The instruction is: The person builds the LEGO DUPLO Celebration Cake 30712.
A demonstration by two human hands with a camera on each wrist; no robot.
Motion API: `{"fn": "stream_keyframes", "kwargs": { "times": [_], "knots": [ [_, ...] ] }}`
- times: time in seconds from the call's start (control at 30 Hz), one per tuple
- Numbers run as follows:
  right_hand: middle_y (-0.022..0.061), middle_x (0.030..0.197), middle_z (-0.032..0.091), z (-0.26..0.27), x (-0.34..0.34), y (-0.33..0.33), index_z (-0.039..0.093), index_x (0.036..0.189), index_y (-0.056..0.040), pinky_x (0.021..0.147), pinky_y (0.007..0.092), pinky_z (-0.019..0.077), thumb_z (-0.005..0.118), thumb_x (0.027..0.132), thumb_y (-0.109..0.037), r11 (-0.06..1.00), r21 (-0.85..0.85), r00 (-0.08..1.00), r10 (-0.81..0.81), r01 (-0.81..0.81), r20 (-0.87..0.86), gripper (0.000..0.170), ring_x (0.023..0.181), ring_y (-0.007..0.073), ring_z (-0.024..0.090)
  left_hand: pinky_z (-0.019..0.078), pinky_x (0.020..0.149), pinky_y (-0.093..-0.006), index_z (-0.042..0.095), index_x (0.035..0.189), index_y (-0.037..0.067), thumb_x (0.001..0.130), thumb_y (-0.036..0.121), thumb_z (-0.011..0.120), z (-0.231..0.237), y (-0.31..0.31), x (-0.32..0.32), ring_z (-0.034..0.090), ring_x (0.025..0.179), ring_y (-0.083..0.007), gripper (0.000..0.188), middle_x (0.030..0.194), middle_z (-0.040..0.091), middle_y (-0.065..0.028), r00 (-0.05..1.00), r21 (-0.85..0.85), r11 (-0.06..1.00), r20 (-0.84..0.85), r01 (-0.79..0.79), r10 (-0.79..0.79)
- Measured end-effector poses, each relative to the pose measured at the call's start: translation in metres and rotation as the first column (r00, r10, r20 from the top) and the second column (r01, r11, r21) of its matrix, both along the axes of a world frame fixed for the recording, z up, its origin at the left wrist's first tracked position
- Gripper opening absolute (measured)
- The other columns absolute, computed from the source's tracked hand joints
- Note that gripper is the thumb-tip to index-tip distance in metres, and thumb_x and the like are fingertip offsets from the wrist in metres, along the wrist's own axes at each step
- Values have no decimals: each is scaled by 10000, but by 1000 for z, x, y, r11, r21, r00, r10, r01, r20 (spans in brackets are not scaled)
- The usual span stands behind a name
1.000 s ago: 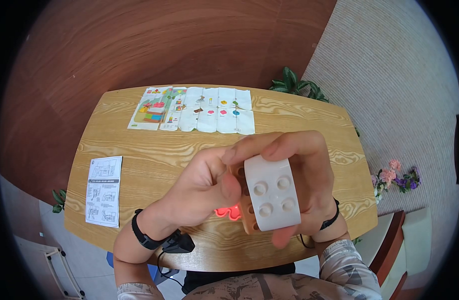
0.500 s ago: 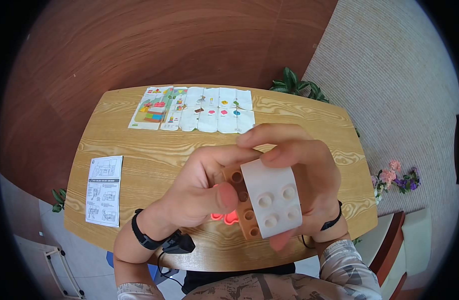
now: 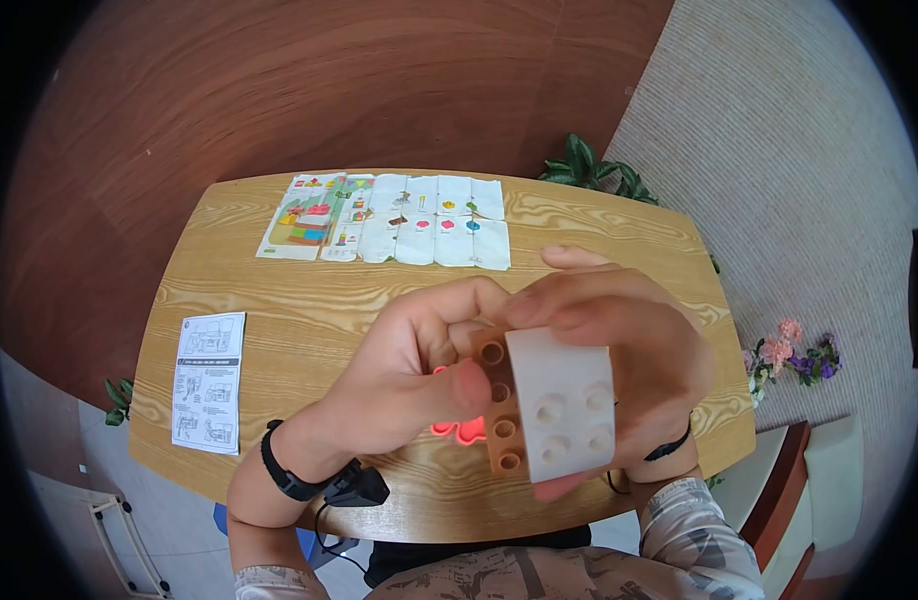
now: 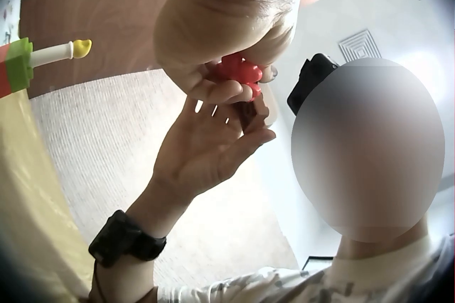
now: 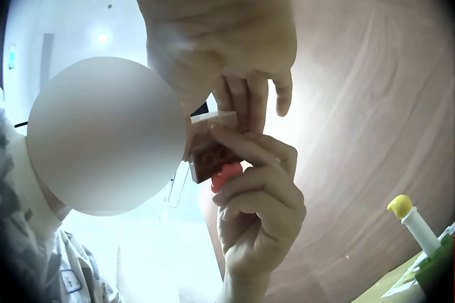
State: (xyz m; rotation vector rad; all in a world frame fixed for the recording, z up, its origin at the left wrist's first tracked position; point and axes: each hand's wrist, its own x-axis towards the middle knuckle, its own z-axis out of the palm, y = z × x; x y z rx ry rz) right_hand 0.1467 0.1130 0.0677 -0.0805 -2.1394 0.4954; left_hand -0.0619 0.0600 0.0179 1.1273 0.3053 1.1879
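Observation:
Just above the table, the left hand (image 3: 389,385) pinches a brown studded brick (image 3: 505,430) by its left side, thumb in front. A scalloped red piece (image 3: 469,430) shows below that thumb; the left wrist view has the red piece (image 4: 242,70) in the left hand's curled fingers. From the right, the right hand (image 3: 644,350) grips a white curved block (image 3: 564,400) with four studs, fingers over its top edge, thumb beneath. The white block lies against the brown brick; whether they are joined, I cannot tell. The right wrist view shows the brown brick (image 5: 213,157) between both hands.
A colourful picture sheet (image 3: 409,220) lies at the table's back, a black-and-white instruction sheet (image 3: 207,385) at its left. In the left wrist view a candle piece (image 4: 53,54) with a yellow flame stands on a green brick. Flowers (image 3: 794,350) are beyond the table's right edge.
The white block and brown brick have moved slightly to the right and tilted. The right hand has shifted right with them, one finger now raised away from the block. Both sheets stay where they were.

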Motion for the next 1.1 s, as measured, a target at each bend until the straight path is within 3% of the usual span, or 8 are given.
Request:
{"fn": "stream_keyframes", "kwargs": {
  "times": [0.3, 0.53, 0.63, 0.8, 0.93, 1.1],
  "knots": [
    [234, 1161, 663, 0, -1, -1, 598, 1161, -13, 925, 486, 574, 1019, 535, -402, 1000, 9, 1000, -16, 16, -10, 849, 1063, 356, 690, 413, 639, -180, 617, 985, 26, 1000, 301, 714, 9, -3, 3, 552, 729, -9, 292, 861, 684, 8, 986, -13, 986, -32, -164, 163],
    [222, 1184, 670, 1, -4, 0, 604, 1188, -17, 926, 470, 574, 1026, 547, -303, 1000, 12, 1000, 27, -27, 15, 819, 1105, 361, 685, 414, 579, -176, 630, 917, 37, 974, 313, 748, 1, 1, 3, 570, 686, -10, 306, 812, 695, -6, 974, 45, 973, -18, -227, 228],
    [226, 1201, 674, 2, -3, -3, 608, 1197, -24, 932, 461, 572, 1025, 559, -247, 1000, -5, 999, -8, 9, 40, 794, 1118, 351, 689, 427, 588, -176, 648, 906, 30, 971, 323, 749, -3, 1, 1, 581, 690, -16, 317, 822, 705, -12, 953, 47, 957, -89, -285, 288],
    [239, 1214, 677, 0, -2, -4, 617, 1194, -26, 939, 450, 569, 1012, 580, -188, 997, -70, 999, -16, 19, 50, 747, 1114, 349, 696, 467, 612, -189, 692, 969, -6, 978, 333, 736, 4, -2, -1, 623, 728, -44, 342, 861, 729, -40, 951, 89, 954, -94, -285, 293],
    [210, 1267, 663, 3, 0, -2, 653, 1251, 21, 956, 405, 563, 926, 677, -102, 995, -100, 999, 14, -9, 42, 648, 1142, 334, 683, 501, 652, -201, 708, 1098, -42, 976, 279, 746, 6, -5, -2, 652, 791, -59, 345, 924, 748, -67, 944, 83, 948, -105, -306, 314],
    [211, 1281, 651, 6, 2, -1, 657, 1259, 45, 953, 392, 565, 879, 725, -67, 998, -52, 998, -15, 18, 62, 590, 1128, 335, 685, 559, 784, -240, 697, 1179, -70, 902, 48, 778, 14, -8, -2, 686, 897, -94, 313, 1026, 760, -107, 955, 76, 961, -111, -267, 274]
  ]
}}
